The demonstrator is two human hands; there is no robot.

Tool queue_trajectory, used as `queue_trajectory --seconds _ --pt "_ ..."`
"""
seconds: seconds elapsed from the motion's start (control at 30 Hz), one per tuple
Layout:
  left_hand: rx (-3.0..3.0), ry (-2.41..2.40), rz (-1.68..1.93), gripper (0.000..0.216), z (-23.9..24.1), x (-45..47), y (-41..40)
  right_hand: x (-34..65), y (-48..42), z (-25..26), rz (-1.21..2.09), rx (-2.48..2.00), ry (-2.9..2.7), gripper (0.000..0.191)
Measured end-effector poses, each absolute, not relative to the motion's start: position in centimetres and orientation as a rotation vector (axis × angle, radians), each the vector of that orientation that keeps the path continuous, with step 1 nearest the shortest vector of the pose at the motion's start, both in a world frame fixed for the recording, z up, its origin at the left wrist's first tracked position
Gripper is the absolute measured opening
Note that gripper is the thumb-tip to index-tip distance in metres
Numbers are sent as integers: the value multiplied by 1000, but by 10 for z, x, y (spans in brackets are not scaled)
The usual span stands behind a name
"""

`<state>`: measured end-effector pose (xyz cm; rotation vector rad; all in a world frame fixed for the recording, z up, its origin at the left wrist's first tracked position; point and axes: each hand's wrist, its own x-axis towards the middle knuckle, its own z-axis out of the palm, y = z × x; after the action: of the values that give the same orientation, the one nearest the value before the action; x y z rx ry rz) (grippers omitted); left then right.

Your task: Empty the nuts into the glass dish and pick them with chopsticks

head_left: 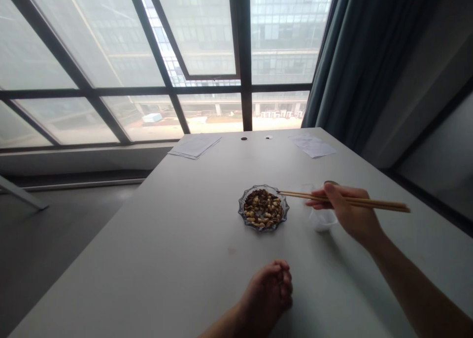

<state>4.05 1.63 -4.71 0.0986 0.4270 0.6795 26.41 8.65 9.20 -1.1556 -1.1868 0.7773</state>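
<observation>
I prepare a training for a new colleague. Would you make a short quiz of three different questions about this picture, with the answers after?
1. Multiple choice: which hand holds the chopsticks?
a) left
b) right
c) both

2. True or false: the left hand is touching the glass bowl.

3. Short answer: on which part of the table do the papers lie?

Key
1. b: the right hand holds them.
2. False: bare table shows between them.
3. Near the far end, by the window, on both the left and right sides.
</observation>
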Motion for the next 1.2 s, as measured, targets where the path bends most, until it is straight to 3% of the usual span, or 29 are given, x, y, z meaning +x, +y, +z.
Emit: queue_trajectory --seconds 0.37,0.73,1.2 --pt "74 452 688 11 -41 39 17 396 -2 39 359 -1211 -670 38" --pt "129 439 693 12 -44 39 19 409 -13 0 457 -1348 -562 49" --pt "82 446 690 13 -39 39 17 395 -24 11 349 -1254 -642 40"
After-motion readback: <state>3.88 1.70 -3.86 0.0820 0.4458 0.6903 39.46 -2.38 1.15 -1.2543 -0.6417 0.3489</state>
